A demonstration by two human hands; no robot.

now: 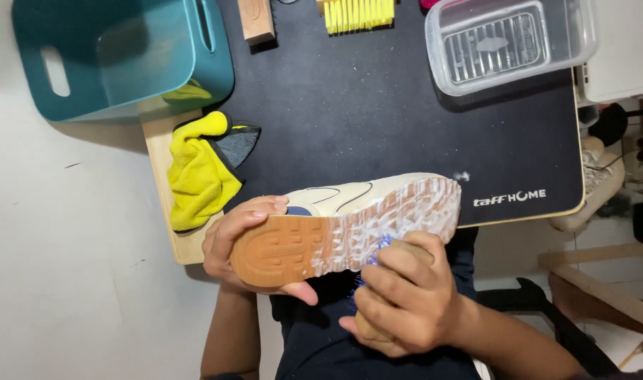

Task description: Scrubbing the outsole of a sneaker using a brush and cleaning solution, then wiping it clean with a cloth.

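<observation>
Desk: pale wooden desk (188,246) seen from above, mostly covered by a black mat (378,105); pale floor to the left of it.
Far left corner: teal plastic basket (124,56) with cut-out handles, overhanging the desk edge.
Left edge: yellow cloth (195,176), bunched, lying half on the mat and half on bare wood, with a dark grey cloth (238,143) tucked beside it.
Far edge: wooden block (256,20) and the yellow bristles of 1 brush (359,14), both cut off by the frame.
Far right corner: clear plastic box (508,42), rectangular, with a ribbed insert inside.
Shoe: cream sneaker (364,211) held above the near edge of the desk, over the lap, tipped on its side with the sole toward the camera; heel part of the sole tan and dry, forefoot part coated in white foam.
Left hand (244,246): clasped around the heel end of the sneaker, thumb under the sole edge, fingers curled over the upper.
Right hand (402,295): clenched around a wooden-backed brush with blue bristles (378,250), bristles pressed against the foamed middle of the sole.
Beyond the right edge: wooden furniture legs and dark clutter on the floor, too small to tell apart.
</observation>
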